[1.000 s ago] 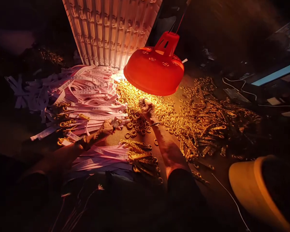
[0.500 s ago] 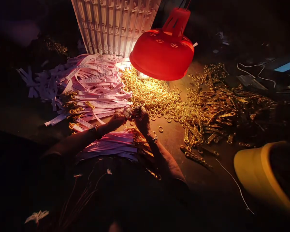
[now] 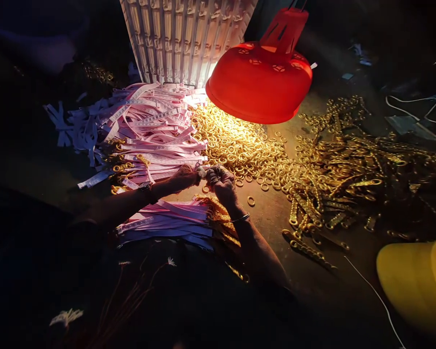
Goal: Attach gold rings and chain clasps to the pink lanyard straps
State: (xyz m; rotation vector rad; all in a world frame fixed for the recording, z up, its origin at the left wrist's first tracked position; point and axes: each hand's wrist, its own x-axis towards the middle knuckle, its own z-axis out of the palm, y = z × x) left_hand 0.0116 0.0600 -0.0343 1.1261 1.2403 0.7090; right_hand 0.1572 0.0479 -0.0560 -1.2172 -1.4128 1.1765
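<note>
My left hand (image 3: 187,177) and my right hand (image 3: 222,181) meet above the table, fingers closed and pinched together. Whatever is between them is too small and dark to make out. Some fingertips look wrapped in a pale covering. Beyond my left hand lie pink straps (image 3: 163,145), some with a row of shiny dots. A bundle of pink straps (image 3: 178,218) with gold ends lies below my wrists. Loose gold rings (image 3: 236,140) are heaped just past my right hand, and one gold ring (image 3: 251,200) sits apart to its right.
A red lamp (image 3: 259,82) hangs low over the rings. Behind the straps stands a ribbed, shiny panel (image 3: 189,43). Gold braided pieces (image 3: 345,174) are piled on the right, with a yellow container (image 3: 407,281) at the lower right and a white cord (image 3: 372,286) beside it.
The whole view has shifted, so the lamp, piles and container appear farther right. My hands remain together at the same spot by the straps, with the fingers slightly repositioned.
</note>
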